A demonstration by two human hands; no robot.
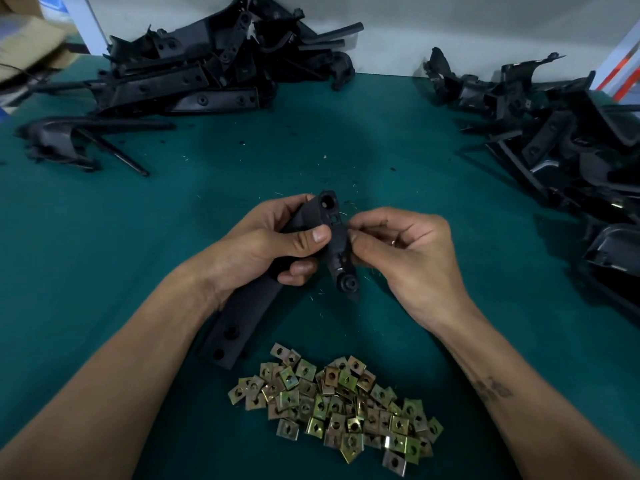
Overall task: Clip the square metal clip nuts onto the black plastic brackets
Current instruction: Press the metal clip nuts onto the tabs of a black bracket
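Over the teal-covered table [398,140], the left hand [263,247] grips a long black plastic bracket [242,317], its thumb pressed across the bracket's face and its fingers curled round the back. The bracket's lower end, with two round holes, slants down toward the near left, while its upper end shows a round socket and small square openings. The right hand [401,247] meets the bracket's right edge with fingers bunched together in a pinch; whether a nut sits between them cannot be told. Nearer the person lies a loose heap of square brass-coloured metal clip nuts [339,407], apart from both hands. A pile of black plastic brackets [194,71] lies at the far left, and another pile [561,133] along the right.
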